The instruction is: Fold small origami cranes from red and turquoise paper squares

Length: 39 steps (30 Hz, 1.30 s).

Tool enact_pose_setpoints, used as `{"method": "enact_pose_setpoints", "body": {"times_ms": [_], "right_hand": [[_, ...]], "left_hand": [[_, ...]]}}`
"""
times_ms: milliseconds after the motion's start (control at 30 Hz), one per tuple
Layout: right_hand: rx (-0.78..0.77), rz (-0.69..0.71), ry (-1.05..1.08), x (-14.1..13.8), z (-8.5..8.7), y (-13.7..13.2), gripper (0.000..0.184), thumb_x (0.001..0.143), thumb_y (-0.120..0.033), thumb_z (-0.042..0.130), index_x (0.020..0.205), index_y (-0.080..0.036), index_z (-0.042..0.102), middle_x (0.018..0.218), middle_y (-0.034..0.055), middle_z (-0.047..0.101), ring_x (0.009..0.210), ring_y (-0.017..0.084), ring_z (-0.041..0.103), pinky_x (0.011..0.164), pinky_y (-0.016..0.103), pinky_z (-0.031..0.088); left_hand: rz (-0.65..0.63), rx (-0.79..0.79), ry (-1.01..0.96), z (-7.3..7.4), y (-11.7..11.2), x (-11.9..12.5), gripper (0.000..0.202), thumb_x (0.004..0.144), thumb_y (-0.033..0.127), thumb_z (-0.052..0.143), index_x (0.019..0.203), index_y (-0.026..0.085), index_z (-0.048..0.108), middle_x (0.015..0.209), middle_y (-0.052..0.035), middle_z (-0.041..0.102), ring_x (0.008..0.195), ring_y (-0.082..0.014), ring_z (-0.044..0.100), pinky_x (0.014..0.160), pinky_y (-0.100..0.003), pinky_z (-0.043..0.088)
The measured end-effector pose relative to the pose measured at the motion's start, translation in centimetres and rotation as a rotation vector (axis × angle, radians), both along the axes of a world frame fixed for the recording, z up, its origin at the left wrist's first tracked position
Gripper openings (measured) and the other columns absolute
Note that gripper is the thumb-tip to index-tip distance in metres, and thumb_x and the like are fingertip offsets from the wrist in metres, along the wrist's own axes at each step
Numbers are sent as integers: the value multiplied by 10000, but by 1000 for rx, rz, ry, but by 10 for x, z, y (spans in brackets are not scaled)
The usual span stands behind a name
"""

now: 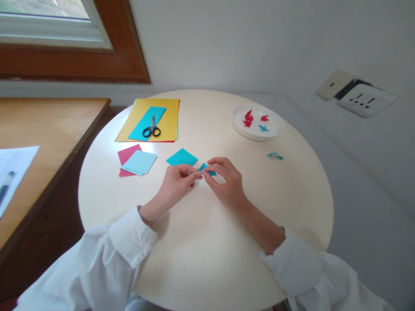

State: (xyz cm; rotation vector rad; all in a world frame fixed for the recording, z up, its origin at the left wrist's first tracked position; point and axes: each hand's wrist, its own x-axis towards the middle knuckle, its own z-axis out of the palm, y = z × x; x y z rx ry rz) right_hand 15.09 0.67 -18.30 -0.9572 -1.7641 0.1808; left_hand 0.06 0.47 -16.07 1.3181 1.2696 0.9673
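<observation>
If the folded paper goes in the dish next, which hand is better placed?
Probably the right hand: it holds the folded paper, as the left hand does, but is nearer the dish.

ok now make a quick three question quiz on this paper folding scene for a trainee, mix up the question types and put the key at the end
1. What lies across the flat blue paper that rests on the yellow sheet?
2. True or false: the left hand and the right hand both have fingers on the small folded blue paper.
3. How many folded blue shapes sit in the white plate? A) one B) three C) five

Key:
1. The scissors.
2. True.
3. A; the other folded shapes there are red.
</observation>
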Motion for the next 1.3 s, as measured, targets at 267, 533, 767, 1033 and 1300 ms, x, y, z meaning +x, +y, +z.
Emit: {"method": "enact_pose_setpoints", "body": {"times_ms": [267, 533, 767, 1033, 1300], "right_hand": [[-105, 82, 46, 4, -1, 1, 101, 822, -183, 588, 827, -228, 679, 770, 27, 677, 734, 157, 630, 678, 299, 533], [-217, 200, 138, 5, -3, 1, 131, 831, -183, 570, 855, -216, 695, 813, 29, 722, 742, 139, 668, 653, 255, 537], [-434, 249, 381, 3, -4, 2, 33, 746, -188, 655, 748, -193, 622, 659, -27, 659, 573, 116, 666, 554, 217, 537], [-328, 246, 303, 7, -7, 2, 97, 734, -111, 640, 717, -203, 664, 694, -3, 711, 653, 127, 680, 615, 229, 553], [-367, 268, 317, 5, -2, 1, 44, 742, -184, 669, 739, -215, 700, 784, 29, 732, 734, 140, 678, 682, 250, 558]], "left_hand": [[91, 178, 74, -1, 4, -3, 198, 677, 339, 668, 668, 162, 581, 621, 16, 556, 556, -100, 460, 528, -237, 362], [-67, 237, 33, 1, 3, -4, 201, 727, 318, 658, 863, 179, 605, 820, -30, 611, 673, -126, 541, 587, -244, 423], [-80, 248, 77, -3, 2, -5, 142, 777, 313, 610, 831, 181, 607, 674, 7, 562, 578, -114, 468, 527, -249, 349], [-126, 343, 33, -4, 2, -6, 182, 735, 347, 683, 761, 177, 623, 783, -40, 640, 704, -151, 546, 621, -269, 405], [-76, 438, 87, -10, 4, -7, 160, 779, 338, 635, 735, 187, 607, 754, -38, 631, 659, -145, 528, 573, -271, 389]]}}
